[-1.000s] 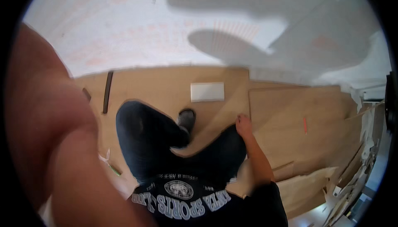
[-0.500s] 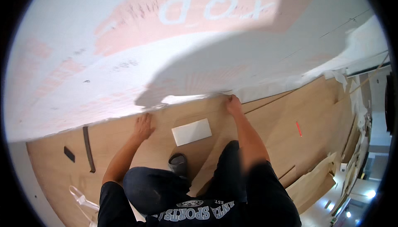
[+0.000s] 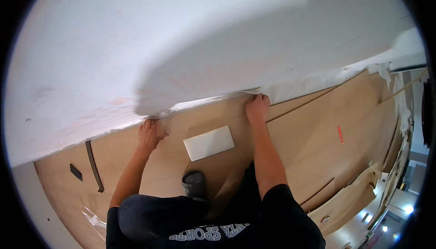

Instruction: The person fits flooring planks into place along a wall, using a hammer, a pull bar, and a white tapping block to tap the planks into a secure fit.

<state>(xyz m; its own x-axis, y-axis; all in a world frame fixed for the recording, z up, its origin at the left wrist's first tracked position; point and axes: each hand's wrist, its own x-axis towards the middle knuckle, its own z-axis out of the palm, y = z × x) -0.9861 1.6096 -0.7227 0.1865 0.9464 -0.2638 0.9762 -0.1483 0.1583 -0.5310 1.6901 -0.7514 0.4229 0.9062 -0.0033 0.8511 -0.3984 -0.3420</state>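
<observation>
My left hand (image 3: pixel 148 135) rests on the brown floor covering (image 3: pixel 218 115) with its fingertips at the foot of the white wall (image 3: pixel 204 35) and its thumb spread out. Farther right along the same edge is my right hand (image 3: pixel 258 108), its fingers curled down at the border of the covering. A loose white flap (image 3: pixel 250 91) lies just beyond its knuckles; what these fingers hold, if anything, is hidden. Between my forearms a white rectangular block (image 3: pixel 209 143) lies flat on the covering.
At the left lie a dark strip (image 3: pixel 94 165) and a small black flat object (image 3: pixel 76 171). A white strap-like item (image 3: pixel 93 217) is nearer me. To the right are a thin red stick (image 3: pixel 340 134) and torn brown sheets (image 3: pixel 345 203). My grey shoe (image 3: pixel 194 183) stands below the block.
My left hand has moved forward and slightly left, up to the wall's foot. My right hand has shifted a little, its knuckles now turned up. The block lies as before; the view has tilted.
</observation>
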